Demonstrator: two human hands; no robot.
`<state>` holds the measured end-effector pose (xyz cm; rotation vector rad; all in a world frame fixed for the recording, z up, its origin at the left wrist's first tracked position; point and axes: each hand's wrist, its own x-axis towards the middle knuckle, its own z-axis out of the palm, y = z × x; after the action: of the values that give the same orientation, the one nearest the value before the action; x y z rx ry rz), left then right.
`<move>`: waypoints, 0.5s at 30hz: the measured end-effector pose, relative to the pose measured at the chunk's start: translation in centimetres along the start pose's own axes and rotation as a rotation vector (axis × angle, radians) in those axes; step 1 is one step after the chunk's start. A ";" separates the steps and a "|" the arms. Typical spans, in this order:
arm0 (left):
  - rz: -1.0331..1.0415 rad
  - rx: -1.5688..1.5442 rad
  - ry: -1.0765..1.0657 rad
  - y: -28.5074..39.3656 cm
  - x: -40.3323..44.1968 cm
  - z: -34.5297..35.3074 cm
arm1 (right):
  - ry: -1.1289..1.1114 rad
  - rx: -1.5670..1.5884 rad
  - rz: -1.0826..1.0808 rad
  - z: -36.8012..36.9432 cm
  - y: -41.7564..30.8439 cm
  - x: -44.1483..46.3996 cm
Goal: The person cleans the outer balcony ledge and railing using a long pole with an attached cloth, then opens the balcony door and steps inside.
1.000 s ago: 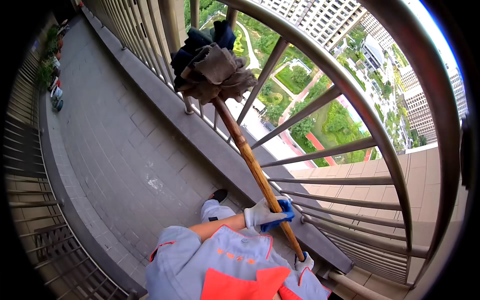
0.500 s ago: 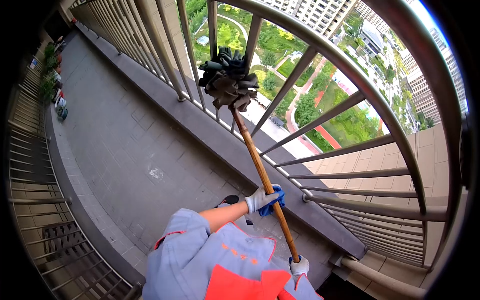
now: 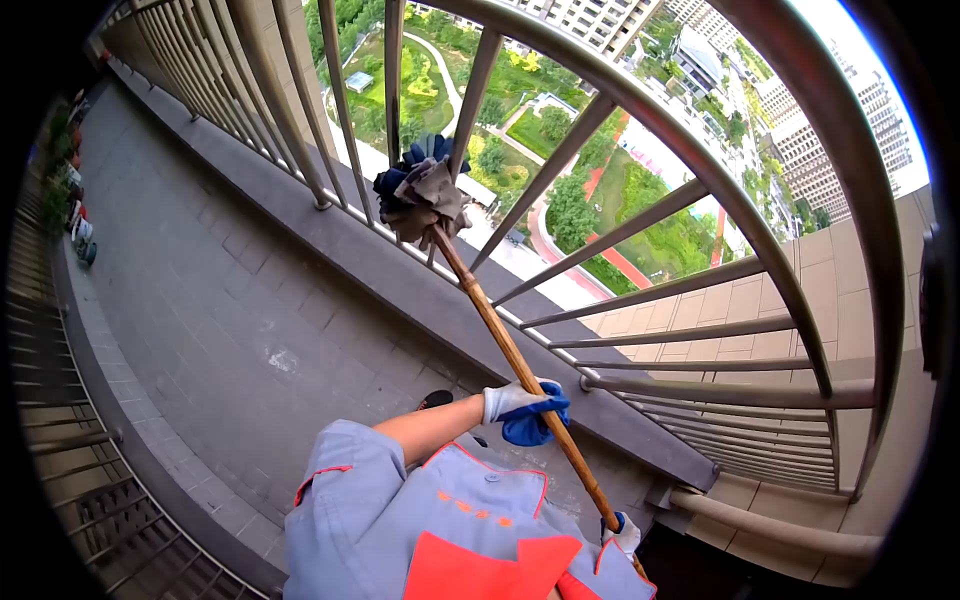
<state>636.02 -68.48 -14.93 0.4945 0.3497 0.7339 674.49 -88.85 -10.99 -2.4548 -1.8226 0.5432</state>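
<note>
A rag mop (image 3: 495, 325) with a long wooden handle slants across the view. Its head (image 3: 425, 200) of dark blue and grey-brown cloth strips is up against the upright bars of the metal railing (image 3: 476, 95). My left hand (image 3: 525, 405), in a white and blue work glove, is closed round the middle of the handle. Lower down, my right hand (image 3: 622, 535), gloved too, grips the handle near its end, partly hidden by my sleeve. The handle's end shows past this hand, by my grey and orange jacket (image 3: 490, 510).
A dark ledge (image 3: 300, 245) runs under the railing. The paved floor (image 3: 230, 290) curves away to the upper left, with potted plants (image 3: 60, 180) along the far side. Another railing (image 3: 70, 440) stands at left. Beyond the bars, gardens and tall buildings lie far below.
The mop head has come slightly down along the bars, and the handle has slid back so more of its end shows beyond my right hand. The view has shifted a little.
</note>
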 end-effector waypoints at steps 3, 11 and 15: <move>-0.026 0.608 -0.290 5.3 0.3 8.0 | 0.015 0.053 0.049 -0.3 5.4 0.2; 0.314 0.642 -0.436 0.8 4.5 7.8 | -0.110 -0.058 0.231 -0.7 2.7 -3.2; -0.025 0.231 -0.140 -7.2 2.8 -0.1 | -0.406 -0.271 0.353 -0.3 2.1 -5.2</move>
<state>641.89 -71.12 -19.27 0.7545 0.3103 0.6333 675.23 -94.30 -9.86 -3.0690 -1.6752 0.9298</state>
